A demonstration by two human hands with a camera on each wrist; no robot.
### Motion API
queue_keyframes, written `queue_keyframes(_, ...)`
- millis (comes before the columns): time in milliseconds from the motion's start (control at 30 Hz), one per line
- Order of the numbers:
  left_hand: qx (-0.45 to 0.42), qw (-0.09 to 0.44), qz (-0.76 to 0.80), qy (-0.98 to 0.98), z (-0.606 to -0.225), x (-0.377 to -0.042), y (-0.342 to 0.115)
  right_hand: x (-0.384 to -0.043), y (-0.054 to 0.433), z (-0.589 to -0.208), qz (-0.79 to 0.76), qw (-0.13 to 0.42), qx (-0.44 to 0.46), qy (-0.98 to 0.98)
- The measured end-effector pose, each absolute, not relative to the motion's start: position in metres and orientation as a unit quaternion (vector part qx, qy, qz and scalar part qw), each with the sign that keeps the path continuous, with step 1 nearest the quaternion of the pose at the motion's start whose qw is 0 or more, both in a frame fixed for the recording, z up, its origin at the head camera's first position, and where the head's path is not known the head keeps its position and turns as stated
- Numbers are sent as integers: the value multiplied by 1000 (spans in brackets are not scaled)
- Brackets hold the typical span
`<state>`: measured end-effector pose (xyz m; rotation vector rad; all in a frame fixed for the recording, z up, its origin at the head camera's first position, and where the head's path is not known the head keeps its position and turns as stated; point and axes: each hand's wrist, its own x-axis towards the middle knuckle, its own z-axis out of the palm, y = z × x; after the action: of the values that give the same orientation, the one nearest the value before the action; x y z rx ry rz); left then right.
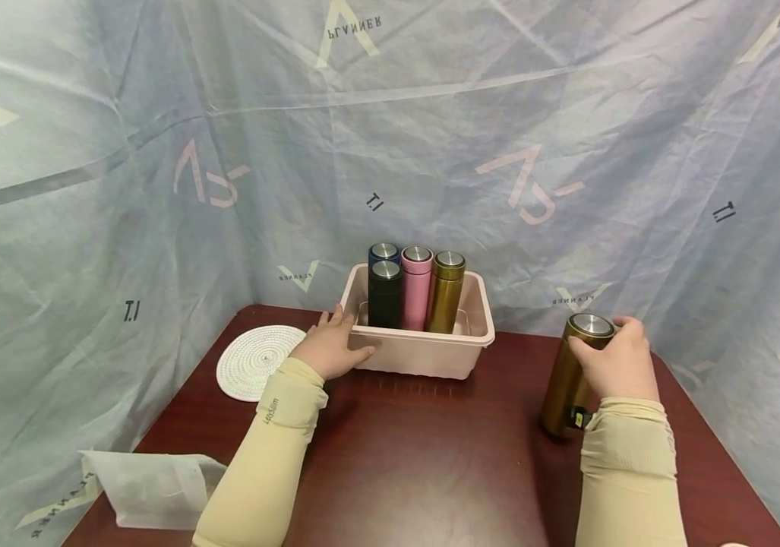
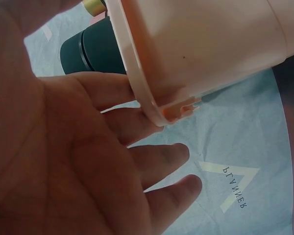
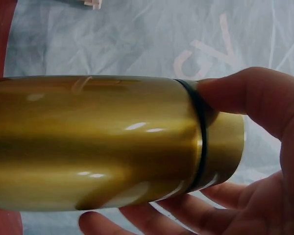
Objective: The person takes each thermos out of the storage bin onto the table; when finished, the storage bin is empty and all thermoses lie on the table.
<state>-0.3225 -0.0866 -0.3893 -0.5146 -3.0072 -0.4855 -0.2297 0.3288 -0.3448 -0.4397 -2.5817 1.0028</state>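
On the right of the head view, my right hand (image 1: pixel 618 361) grips a gold thermos bottle (image 1: pixel 563 384) around its lid. In the right wrist view the thumb presses one side of the lid, and the fingers (image 3: pixel 220 210) curve along the other side. The gold thermos stands nearly upright with its silver top facing up. My left hand (image 1: pixel 326 346) touches the left corner of a pale pink plastic bin (image 1: pixel 417 355), fingers spread and nearly straight at the rim. Inside the bin stand a black thermos (image 1: pixel 386 300), a blue thermos (image 1: pixel 374 257), a pink thermos (image 1: pixel 417 292) and another gold thermos (image 1: pixel 446 296).
A round white woven mat (image 1: pixel 249 365) lies left of the bin on the dark red table (image 1: pixel 431 463). Near the front left is a whitish pouch (image 1: pixel 150 486). Grey printed sheeting (image 1: pixel 431 152) hangs behind the table and along both sides.
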Motion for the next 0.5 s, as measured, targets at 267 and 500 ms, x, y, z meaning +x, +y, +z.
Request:
queue_keyframes(267, -166, 27, -155, -974, -389, -323, -87, -223, 331, -342, 322, 123, -154, -926)
queue_keyframes(500, -167, 29, -158, -973, -389, -322, -86, -218, 329, -338, 309, 95, -167, -931)
